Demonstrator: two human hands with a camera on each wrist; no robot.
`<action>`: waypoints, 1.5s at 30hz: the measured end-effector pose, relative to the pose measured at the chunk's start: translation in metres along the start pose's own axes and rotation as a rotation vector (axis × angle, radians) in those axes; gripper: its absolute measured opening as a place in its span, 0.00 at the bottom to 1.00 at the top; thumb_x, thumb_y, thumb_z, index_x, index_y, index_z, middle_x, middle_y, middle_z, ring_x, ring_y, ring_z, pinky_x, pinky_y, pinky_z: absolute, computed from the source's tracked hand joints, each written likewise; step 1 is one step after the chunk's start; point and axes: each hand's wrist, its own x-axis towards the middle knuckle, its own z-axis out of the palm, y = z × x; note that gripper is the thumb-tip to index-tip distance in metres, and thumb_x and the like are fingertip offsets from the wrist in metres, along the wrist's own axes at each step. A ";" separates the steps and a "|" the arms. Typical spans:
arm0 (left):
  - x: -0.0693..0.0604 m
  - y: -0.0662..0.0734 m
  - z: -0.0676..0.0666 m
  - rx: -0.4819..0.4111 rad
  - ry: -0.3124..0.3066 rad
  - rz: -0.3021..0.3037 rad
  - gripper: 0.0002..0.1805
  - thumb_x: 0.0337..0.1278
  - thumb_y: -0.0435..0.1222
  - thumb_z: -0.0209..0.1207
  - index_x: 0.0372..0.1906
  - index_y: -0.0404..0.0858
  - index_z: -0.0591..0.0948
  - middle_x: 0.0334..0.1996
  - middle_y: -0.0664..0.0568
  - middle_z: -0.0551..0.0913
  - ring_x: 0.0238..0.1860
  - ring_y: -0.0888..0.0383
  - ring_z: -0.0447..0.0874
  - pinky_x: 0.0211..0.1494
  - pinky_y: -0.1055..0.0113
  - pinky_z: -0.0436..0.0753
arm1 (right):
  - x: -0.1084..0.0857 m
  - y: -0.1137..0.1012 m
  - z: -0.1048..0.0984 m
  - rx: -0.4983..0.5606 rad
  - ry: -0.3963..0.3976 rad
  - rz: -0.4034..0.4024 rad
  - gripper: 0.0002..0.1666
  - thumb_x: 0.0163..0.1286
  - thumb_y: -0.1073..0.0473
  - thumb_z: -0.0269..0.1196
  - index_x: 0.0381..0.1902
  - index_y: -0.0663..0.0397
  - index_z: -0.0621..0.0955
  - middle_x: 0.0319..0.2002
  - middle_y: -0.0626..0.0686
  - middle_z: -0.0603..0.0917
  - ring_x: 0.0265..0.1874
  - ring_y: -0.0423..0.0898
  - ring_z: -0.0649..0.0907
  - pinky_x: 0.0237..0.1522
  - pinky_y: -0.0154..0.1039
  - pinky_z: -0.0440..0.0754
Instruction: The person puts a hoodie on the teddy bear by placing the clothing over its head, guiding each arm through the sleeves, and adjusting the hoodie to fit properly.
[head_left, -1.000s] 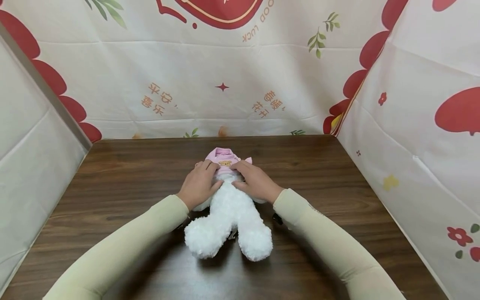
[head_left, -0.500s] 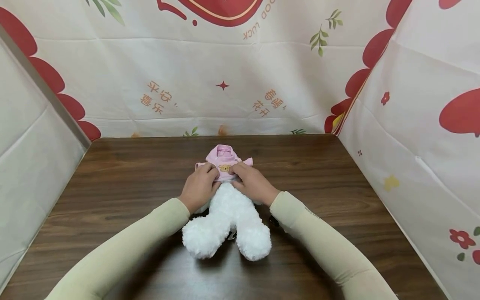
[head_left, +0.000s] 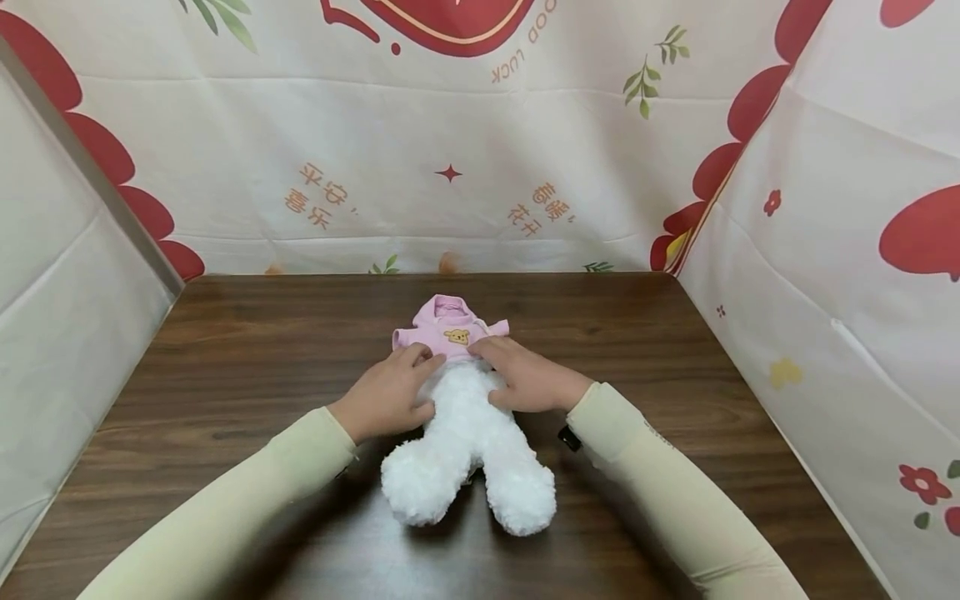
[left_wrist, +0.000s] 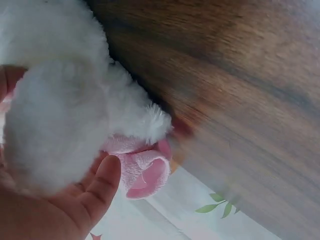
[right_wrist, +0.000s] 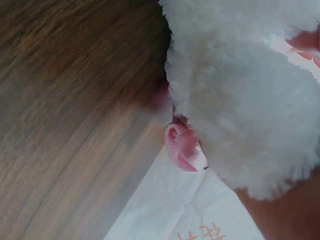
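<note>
Where pink hoodie (head_left: pixel 437 338) meets white plush (head_left: pixel 465 404), even handling pays

Though the left hand (head_left: pixel 390 393) and right hand (head_left: pixel 536 379) rest on either side of the hem (head_left: pixel 457 357), thumb and fingers stand apart on each, and neither looks clamped on cloth. That hem meets the plush between the fingertips; whether it runs right round the body is hidden. The hoodie's bear patch (head_left: pixel 457 337) and hood (head_left: pixel 448 309) lie beyond the grip, the plush's legs (head_left: pixel 422 487) on its near side, and a gaping sleeve (left_wrist: pixel 147 177) just past the left fingers.

The step seems to be easing the hem along the fluff. It likely calls for pinching both edges level, steadying the body with the thumbs and sliding in small, equal shifts, since fluff would probably bunch under a lopsided tug.
</note>
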 end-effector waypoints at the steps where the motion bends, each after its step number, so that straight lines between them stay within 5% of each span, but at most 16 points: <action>1: 0.000 0.000 0.000 0.001 -0.012 -0.002 0.34 0.48 0.41 0.62 0.64 0.33 0.76 0.51 0.42 0.74 0.47 0.47 0.76 0.47 0.55 0.80 | 0.000 0.000 0.000 -0.011 -0.002 0.003 0.38 0.61 0.63 0.61 0.70 0.63 0.65 0.65 0.56 0.70 0.65 0.52 0.67 0.66 0.47 0.65; 10: 0.002 0.001 0.002 0.038 -0.019 -0.034 0.39 0.46 0.42 0.66 0.66 0.32 0.73 0.57 0.38 0.75 0.57 0.40 0.73 0.57 0.48 0.76 | 0.005 0.005 0.010 -0.097 0.082 -0.019 0.38 0.63 0.58 0.67 0.67 0.66 0.67 0.61 0.59 0.74 0.62 0.54 0.71 0.67 0.49 0.65; 16: 0.010 0.000 0.002 0.034 -0.041 -0.080 0.37 0.44 0.41 0.70 0.63 0.34 0.74 0.55 0.41 0.77 0.57 0.41 0.73 0.52 0.45 0.78 | 0.008 0.007 0.016 -0.151 0.182 -0.026 0.32 0.63 0.59 0.69 0.62 0.64 0.72 0.55 0.57 0.77 0.58 0.54 0.74 0.65 0.52 0.66; 24: 0.025 -0.018 0.004 -0.011 -0.052 -0.104 0.40 0.49 0.39 0.72 0.67 0.33 0.70 0.61 0.39 0.74 0.60 0.38 0.72 0.55 0.45 0.77 | 0.023 0.012 0.017 -0.275 0.279 -0.053 0.31 0.64 0.61 0.70 0.60 0.69 0.72 0.53 0.61 0.77 0.55 0.57 0.76 0.60 0.50 0.72; 29: 0.027 -0.024 0.008 -0.035 -0.085 -0.127 0.42 0.48 0.39 0.72 0.69 0.32 0.68 0.63 0.37 0.72 0.61 0.36 0.71 0.54 0.42 0.77 | 0.027 0.014 0.018 -0.329 0.210 0.022 0.37 0.65 0.54 0.68 0.67 0.64 0.70 0.60 0.61 0.75 0.59 0.56 0.76 0.59 0.50 0.75; 34: 0.021 -0.022 0.005 -0.027 -0.106 -0.100 0.41 0.50 0.40 0.67 0.70 0.32 0.67 0.63 0.37 0.73 0.62 0.38 0.71 0.58 0.43 0.75 | 0.020 0.013 0.015 -0.379 0.156 0.012 0.38 0.67 0.51 0.64 0.70 0.63 0.68 0.64 0.61 0.73 0.61 0.55 0.75 0.58 0.49 0.75; 41: 0.027 -0.025 -0.018 -0.139 -0.247 -0.105 0.45 0.50 0.49 0.63 0.74 0.35 0.65 0.67 0.39 0.69 0.69 0.41 0.65 0.67 0.49 0.67 | 0.013 0.015 -0.003 -0.084 -0.044 0.071 0.43 0.66 0.54 0.53 0.77 0.60 0.57 0.73 0.57 0.60 0.71 0.50 0.63 0.69 0.47 0.62; 45: 0.029 -0.023 -0.018 -0.099 -0.252 -0.088 0.48 0.49 0.53 0.67 0.73 0.35 0.65 0.65 0.39 0.71 0.65 0.43 0.70 0.65 0.50 0.71 | 0.014 0.012 -0.004 -0.120 -0.069 0.074 0.49 0.63 0.49 0.59 0.77 0.62 0.55 0.73 0.58 0.59 0.70 0.52 0.63 0.68 0.47 0.64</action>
